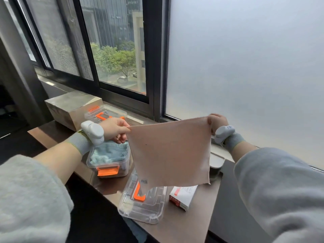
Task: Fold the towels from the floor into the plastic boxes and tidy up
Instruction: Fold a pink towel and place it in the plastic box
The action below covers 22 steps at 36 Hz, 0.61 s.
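A clear lid [142, 206] is seen nearest on the brown desk [192, 220], beside a small white carton [183, 196]. Above them a pink towel [170, 153] is held spread in the air, one top corner pinched by the left hand [115, 129], the other by the right hand [216, 122]. It is judged light, limp and best gripped at the corners. Behind, blue towels are packed in a plastic box [109, 159]; beyond is a window [115, 50].
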Each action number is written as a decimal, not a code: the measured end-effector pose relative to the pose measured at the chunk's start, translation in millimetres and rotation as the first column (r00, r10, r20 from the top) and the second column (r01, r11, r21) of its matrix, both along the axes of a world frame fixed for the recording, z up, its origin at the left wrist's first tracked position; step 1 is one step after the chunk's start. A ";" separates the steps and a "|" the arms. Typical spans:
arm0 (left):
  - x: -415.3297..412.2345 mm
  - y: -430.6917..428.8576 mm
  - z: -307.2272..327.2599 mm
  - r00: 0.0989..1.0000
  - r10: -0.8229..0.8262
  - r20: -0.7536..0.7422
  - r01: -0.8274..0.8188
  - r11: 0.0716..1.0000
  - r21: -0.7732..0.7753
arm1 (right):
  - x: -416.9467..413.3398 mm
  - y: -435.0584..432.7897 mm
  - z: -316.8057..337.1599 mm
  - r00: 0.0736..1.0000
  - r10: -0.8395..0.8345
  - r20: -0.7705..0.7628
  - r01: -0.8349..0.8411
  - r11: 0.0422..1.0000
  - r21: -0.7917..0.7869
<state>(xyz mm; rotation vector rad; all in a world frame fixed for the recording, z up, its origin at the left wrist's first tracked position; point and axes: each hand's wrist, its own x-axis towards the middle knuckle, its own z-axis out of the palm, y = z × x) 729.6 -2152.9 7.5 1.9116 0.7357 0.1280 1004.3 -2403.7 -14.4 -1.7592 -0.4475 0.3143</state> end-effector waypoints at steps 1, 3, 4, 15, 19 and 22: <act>-2.3 -0.5 -3.2 0.999 -0.029 -0.043 0.031 0.999 0.036 | 1.2 -0.5 -6.4 0.999 0.013 0.053 -0.010 0.999 -0.047; -5.9 -2.6 -7.1 0.986 -0.091 -0.141 0.106 0.989 0.101 | 4.5 -5.7 -18.8 0.971 0.095 0.220 -0.051 0.979 -0.198; -7.6 -5.0 -8.2 0.973 -0.127 -0.190 0.150 0.982 0.111 | 5.8 -10.4 -25.2 0.928 0.174 0.329 -0.072 0.952 -0.299; -22.5 -35.8 0.2 0.874 -0.431 -0.225 0.323 0.861 -0.393 | 0.4 -32.5 -38.6 0.802 0.377 -0.463 -0.298 0.925 0.237; -22.8 -32.1 -3.4 0.900 -0.333 -0.280 0.211 0.897 -0.389 | -0.9 -27.9 -36.6 0.765 0.390 -0.513 -0.365 0.918 0.154; -17.1 -26.4 -18.0 0.907 -0.176 -0.383 0.114 0.977 -0.179 | -5.1 -15.9 -43.1 0.881 0.152 -0.448 -0.250 0.953 -0.170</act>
